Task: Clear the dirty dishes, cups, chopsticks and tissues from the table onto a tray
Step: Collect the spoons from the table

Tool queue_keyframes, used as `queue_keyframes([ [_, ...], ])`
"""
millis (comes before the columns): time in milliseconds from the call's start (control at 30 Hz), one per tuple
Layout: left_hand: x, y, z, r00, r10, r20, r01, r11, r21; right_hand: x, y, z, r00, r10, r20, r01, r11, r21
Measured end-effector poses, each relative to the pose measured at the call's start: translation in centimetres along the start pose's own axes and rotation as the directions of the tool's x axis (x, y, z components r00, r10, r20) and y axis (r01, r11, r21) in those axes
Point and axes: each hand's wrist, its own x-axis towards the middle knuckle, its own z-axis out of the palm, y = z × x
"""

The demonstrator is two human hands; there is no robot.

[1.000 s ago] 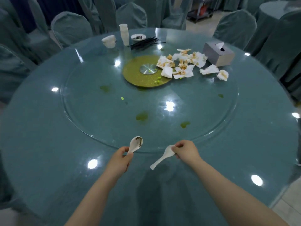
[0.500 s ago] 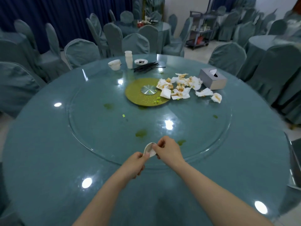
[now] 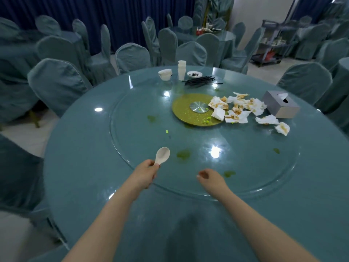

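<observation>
My left hand (image 3: pixel 146 172) grips the handles of white ceramic spoons (image 3: pixel 162 155), bowl end up, above the near rim of the glass turntable (image 3: pixel 132 163). My right hand (image 3: pixel 209 177) hovers beside it with loosely curled fingers and holds nothing. At the far side of the table stand stacked white bowls (image 3: pixel 165 74), a stack of white cups (image 3: pixel 181 69), a small sauce dish (image 3: pixel 194 74) and a bundle of black chopsticks (image 3: pixel 201 80). Soiled tissues (image 3: pixel 237 108) lie scattered right of the gold centre disc (image 3: pixel 181 108).
A grey tissue box (image 3: pixel 281 106) stands at the right. Green spills and crumbs (image 3: pixel 183 154) dot the glass. Covered chairs (image 3: pixel 58 84) ring the round table; a service cart (image 3: pixel 272 42) stands at the back right.
A second ago each hand held one spoon; the right hand brought its spoon to the left hand, then drew away empty. The view has tilted up and left.
</observation>
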Motion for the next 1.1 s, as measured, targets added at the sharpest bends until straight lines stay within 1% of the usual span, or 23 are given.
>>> queue_keyframes([
  [100,-0.5,-0.7,-1.3,0.998,-0.036,-0.044,0.034,0.998,-0.058,0.5,1.6,1.9,0.979,-0.040,0.200,0.082,0.975,-0.208],
  [167,-0.9,-1.2,-2.0,0.997,-0.053,-0.059,0.048,0.996,-0.069,0.3,3.0,2.9,0.948,-0.035,0.315,0.123,0.956,-0.265],
  [267,-1.3,-1.6,-2.8,0.996,-0.059,-0.074,0.054,0.997,-0.063,-0.3,5.5,3.6,0.922,-0.036,0.386,0.200,0.897,-0.393],
  [333,-1.3,-1.8,-3.0,0.995,-0.053,-0.078,0.049,0.997,-0.054,-0.5,6.6,3.7,0.921,-0.058,0.384,0.250,0.845,-0.472],
  [400,-1.3,-1.8,-3.0,0.995,-0.052,-0.082,0.048,0.997,-0.055,-0.6,6.8,3.3,0.918,-0.059,0.393,0.269,0.820,-0.505],
  [567,-1.4,-1.9,-2.6,0.997,-0.053,-0.059,0.051,0.998,-0.027,-0.9,8.0,2.4,0.925,-0.064,0.373,0.253,0.839,-0.482],
  [667,-1.9,-2.4,-2.6,0.997,-0.058,-0.054,0.057,0.998,-0.028,-1.2,9.6,1.9,0.935,-0.032,0.352,0.193,0.880,-0.434],
  [767,-2.2,-3.1,-3.1,0.995,-0.074,-0.070,0.071,0.997,-0.035,-1.3,10.9,0.9,0.946,0.003,0.325,0.147,0.888,-0.437],
  [933,-3.0,-4.6,-4.0,0.985,-0.132,-0.107,0.125,0.990,-0.072,-1.2,13.2,-1.7,0.961,0.093,0.258,0.068,0.830,-0.553],
  [1033,-3.5,-5.5,-4.2,0.980,-0.154,-0.127,0.142,0.985,-0.098,-0.5,13.2,-3.3,0.965,0.205,0.166,-0.064,0.792,-0.607],
  [1100,-3.8,-5.9,-4.2,0.978,-0.167,-0.128,0.153,0.982,-0.111,-0.1,12.1,-3.6,0.961,0.254,0.105,-0.137,0.774,-0.618],
])
